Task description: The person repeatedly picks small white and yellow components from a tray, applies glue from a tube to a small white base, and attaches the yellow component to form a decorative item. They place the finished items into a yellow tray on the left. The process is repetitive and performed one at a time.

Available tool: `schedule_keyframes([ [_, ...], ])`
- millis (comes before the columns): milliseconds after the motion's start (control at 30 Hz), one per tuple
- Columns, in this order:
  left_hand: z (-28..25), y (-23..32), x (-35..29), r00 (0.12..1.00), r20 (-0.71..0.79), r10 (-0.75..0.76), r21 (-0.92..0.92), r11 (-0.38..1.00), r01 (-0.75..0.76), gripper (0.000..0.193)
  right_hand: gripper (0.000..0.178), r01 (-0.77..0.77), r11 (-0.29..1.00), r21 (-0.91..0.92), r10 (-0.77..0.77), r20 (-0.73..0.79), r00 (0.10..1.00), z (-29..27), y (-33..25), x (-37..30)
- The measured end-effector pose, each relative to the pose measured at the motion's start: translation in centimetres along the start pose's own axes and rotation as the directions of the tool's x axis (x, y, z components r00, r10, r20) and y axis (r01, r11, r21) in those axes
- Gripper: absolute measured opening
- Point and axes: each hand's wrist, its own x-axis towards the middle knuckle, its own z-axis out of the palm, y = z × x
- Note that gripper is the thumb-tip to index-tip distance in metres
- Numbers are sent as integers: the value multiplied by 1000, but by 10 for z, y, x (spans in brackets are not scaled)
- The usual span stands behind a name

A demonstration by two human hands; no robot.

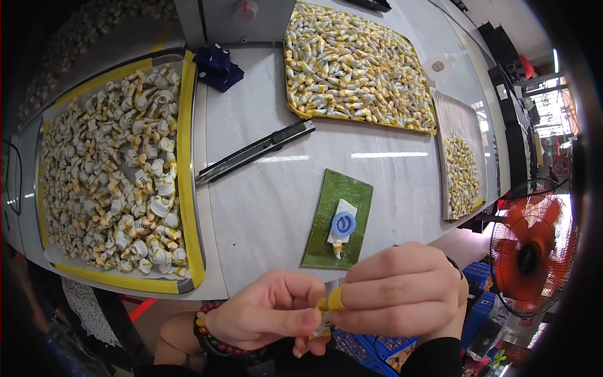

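Note:
Low in the head view my left hand [267, 314] and my right hand [402, 292] meet at the fingertips. Between them they pinch a small white tube with a yellow cap [321, 327], mostly hidden by the fingers. A yellow finger cot [336, 298] covers my right forefinger. Just beyond the hands a green cutting mat [320, 235] lies on the white table [264, 207]. On the mat rests another small white tube [339, 237] under a round blue disc [343, 224].
A tray edged in yellow tape [186, 157] at left holds several squeezed white tubes. Two further trays [352, 63] [461, 166] of yellow-capped tubes sit at the back and right. A black utility knife [254, 152], a dark blue cloth [218, 66] and an orange fan [531, 251] are also present.

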Motion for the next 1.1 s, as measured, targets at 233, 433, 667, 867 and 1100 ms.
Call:
schedule_keyframes([
  [233,-1,-2,0,1000,-10,-21,8,1000,21,25,10,6,1000,-20,-5,40,999,-4,-2,0],
  [433,11,1,2,960,-104,258,308,927,-216,20,8,-225,974,35,228,-172,958,4,-16,-5],
  [667,14,-5,4,803,34,595,788,478,-387,26,10,-182,976,-116,163,-161,974,1,-19,-18],
  [867,17,-1,7,784,81,616,910,276,-311,24,13,-17,984,-175,-7,-133,991,-2,-11,-30],
  [1100,22,-9,1,838,56,543,734,546,-403,31,12,-376,725,-577,-182,-687,703,-69,-9,-62],
])
